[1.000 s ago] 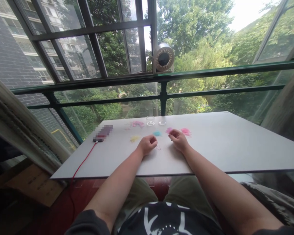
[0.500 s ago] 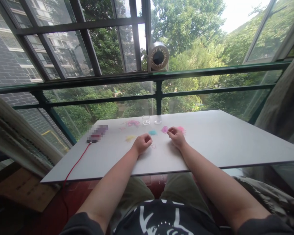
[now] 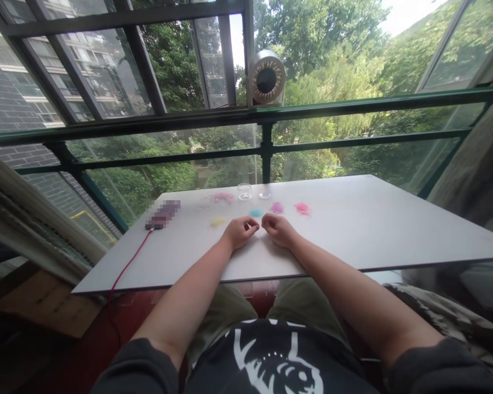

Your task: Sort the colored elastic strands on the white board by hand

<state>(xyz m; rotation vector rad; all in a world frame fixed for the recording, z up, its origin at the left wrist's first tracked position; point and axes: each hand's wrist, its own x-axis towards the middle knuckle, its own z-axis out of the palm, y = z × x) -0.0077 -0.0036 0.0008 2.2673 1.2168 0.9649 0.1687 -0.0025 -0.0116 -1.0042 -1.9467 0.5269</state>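
My left hand (image 3: 241, 232) is closed in a pinch above the white table (image 3: 345, 230), thumb and forefinger pressed together. My right hand (image 3: 277, 230) faces it, fingers curled in, its fingertips almost touching the left ones. Whatever lies between the fingertips is too small to make out. Just beyond the hands sit small loose piles of tiny coloured pieces: a teal pile (image 3: 255, 213), a purple pile (image 3: 276, 207) and a pinkish-red pile (image 3: 302, 208). A yellow pile (image 3: 217, 222) lies to the left, with a pink-purple pile (image 3: 222, 197) farther back.
A clear round container (image 3: 245, 191) stands near the table's back edge, beside a small clear dish or lid (image 3: 264, 195). At left lies a pixelated, phone-like object (image 3: 164, 214) with a red cable (image 3: 132, 257) running off the front edge. A green railing (image 3: 332, 112) runs behind the table.
My right hand has moved left and toward me from the purple and pinkish-red piles to meet my left hand, which shifted slightly right. The camera view has tilted slightly down.
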